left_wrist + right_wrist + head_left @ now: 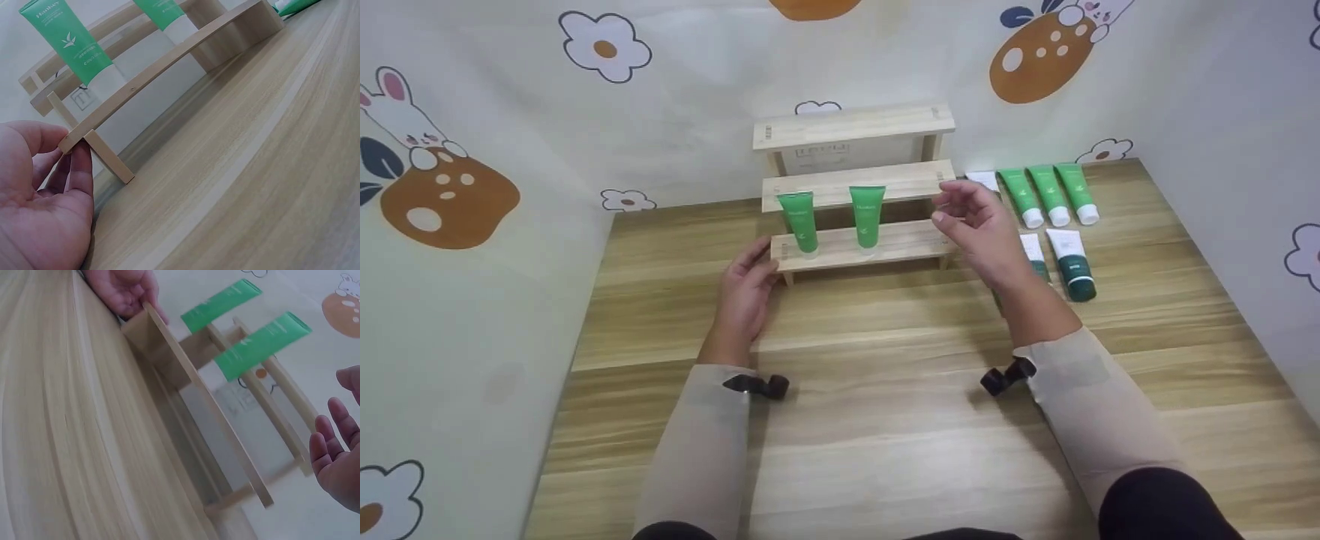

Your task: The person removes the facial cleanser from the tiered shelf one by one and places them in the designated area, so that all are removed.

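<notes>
A three-tier wooden display rack stands against the back wall. Two green squeeze tubes, one on the left and one nearer the middle, stand on white caps on its lowest tier. My left hand pinches the left end of that tier; in the left wrist view the thumb is above the board and fingers are beneath it. My right hand hovers beside the rack's right end with loosely bent fingers and holds nothing. In the right wrist view, a gap separates its fingers from the tiers.
Several green tubes lie in a row on the wooden table at the right. In front of them is a white and dark-green tube; similar tubes are partly hidden by my right hand and arm. Patterned walls border the table.
</notes>
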The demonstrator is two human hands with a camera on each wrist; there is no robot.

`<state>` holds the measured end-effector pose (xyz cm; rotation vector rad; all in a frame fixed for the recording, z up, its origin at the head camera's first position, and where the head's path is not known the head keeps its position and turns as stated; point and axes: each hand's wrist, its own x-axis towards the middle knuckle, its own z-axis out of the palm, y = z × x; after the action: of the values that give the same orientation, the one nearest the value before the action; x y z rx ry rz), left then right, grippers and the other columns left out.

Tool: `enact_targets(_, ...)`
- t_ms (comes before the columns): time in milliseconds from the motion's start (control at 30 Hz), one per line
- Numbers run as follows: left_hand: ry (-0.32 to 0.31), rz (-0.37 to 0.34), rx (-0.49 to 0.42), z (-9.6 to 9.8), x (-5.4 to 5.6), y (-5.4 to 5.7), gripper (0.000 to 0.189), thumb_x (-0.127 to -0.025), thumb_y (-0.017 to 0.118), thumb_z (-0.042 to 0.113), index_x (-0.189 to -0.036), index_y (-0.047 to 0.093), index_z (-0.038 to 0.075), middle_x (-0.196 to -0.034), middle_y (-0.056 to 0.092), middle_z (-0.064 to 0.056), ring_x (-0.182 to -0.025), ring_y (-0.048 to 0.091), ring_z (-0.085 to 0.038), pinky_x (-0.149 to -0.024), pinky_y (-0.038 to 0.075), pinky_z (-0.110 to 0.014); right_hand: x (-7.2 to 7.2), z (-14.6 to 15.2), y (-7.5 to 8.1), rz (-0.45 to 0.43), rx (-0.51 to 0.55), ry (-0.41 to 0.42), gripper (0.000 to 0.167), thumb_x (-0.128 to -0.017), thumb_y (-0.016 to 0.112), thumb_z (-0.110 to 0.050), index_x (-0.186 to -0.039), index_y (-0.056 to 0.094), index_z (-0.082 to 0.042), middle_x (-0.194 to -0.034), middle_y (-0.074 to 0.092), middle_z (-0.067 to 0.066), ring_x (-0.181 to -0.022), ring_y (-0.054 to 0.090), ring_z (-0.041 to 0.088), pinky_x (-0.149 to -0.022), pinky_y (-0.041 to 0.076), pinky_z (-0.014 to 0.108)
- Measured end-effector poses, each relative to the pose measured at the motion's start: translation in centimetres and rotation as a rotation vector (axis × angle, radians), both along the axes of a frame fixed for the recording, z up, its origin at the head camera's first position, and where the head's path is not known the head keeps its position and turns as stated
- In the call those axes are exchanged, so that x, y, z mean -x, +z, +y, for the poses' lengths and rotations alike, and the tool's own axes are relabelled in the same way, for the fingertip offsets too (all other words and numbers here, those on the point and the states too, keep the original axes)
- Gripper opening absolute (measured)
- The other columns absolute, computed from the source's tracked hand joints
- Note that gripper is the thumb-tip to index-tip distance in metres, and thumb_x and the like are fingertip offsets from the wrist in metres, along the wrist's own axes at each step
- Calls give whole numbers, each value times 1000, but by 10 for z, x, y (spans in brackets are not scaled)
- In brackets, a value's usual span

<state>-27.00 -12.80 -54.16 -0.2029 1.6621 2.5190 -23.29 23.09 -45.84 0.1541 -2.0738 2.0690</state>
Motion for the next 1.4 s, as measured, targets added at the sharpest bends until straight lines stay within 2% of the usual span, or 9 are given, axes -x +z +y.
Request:
enact_targets(233, 4, -5, 4, 0, -1, 0, 53, -102, 59, -7, -153, 53, 1, -164, 49, -12, -134, 60, -19, -102, 56, -25, 3, -29, 4, 11, -4, 46, 44, -96, 76, -2, -137, 60, 5, -125, 68, 21, -111, 64, 19, -94, 54, 28)
enact_targets(433, -9, -4, 4, -1, 1, 0, 53, -102, 58, -6, -154, 52, 1, -165, 48, -11, -138, 58, -21, -107, 55, -27, 9, -49, 11, 28, 48, 74, 45, -95, 75, 2, -138, 59, 6, -129, 67, 21, -115, 66, 24, -98, 57, 27)
enact_targets(567, -28, -9, 15, -2, 0, 0, 55, -103, 57, -4, -157, 49, 3, -168, 46, -10, -143, 56, -22, -110, 54, -27, 14, -58, 14, 29, 76, 112, 49, -95, 72, 5, -141, 54, 9, -129, 66, 17, -118, 67, 27, -100, 60, 30)
enact_targets(700, -29, -13, 11, -2, -1, 0, 56, -103, 57, -5, -158, 49, 3, -169, 45, -11, -145, 55, -23, -109, 54, -27, 17, -62, 12, 5, 49, 122, 47, -96, 71, 5, -141, 56, 6, -123, 68, 6, -119, 66, 24, -99, 61, 31)
enact_targets(933, -19, -8, 7, -1, -1, 1, 55, -102, 58, -6, -157, 50, 1, -169, 45, -12, -144, 55, -23, -107, 55, -25, 17, -65, 11, -5, 23, 78, 37, -95, 73, 3, -129, 64, -6, -112, 67, 2, -112, 62, 22, -98, 55, 29)
enact_targets(1133, -12, -17, 1, -1, -1, 2, 54, -102, 58, -6, -155, 52, 2, -168, 47, -11, -143, 56, -23, -108, 55, -26, 16, -60, 9, 7, 95, 25, 35, -93, 70, 11, -116, 61, -14, -107, 68, 0, -103, 65, 19, -89, 60, 27)
enact_targets(1267, -7, -18, -1, 0, -1, 2, 55, -101, 59, -6, -155, 52, 2, -167, 48, -11, -139, 59, -21, -106, 56, -26, 15, -51, 8, -1, 118, -12, 36, -93, 70, 12, -116, 60, -13, -109, 69, -1, -106, 67, 19, -90, 63, 29)
enact_targets(1400, -5, -14, 0, 0, -1, 2, 55, -101, 59, -7, -155, 51, 1, -167, 48, -11, -134, 61, -19, -104, 57, -25, 12, -38, 7, -6, 109, -43, 35, -95, 70, 9, -123, 59, -8, -111, 67, 1, -111, 67, 21, -93, 62, 29)
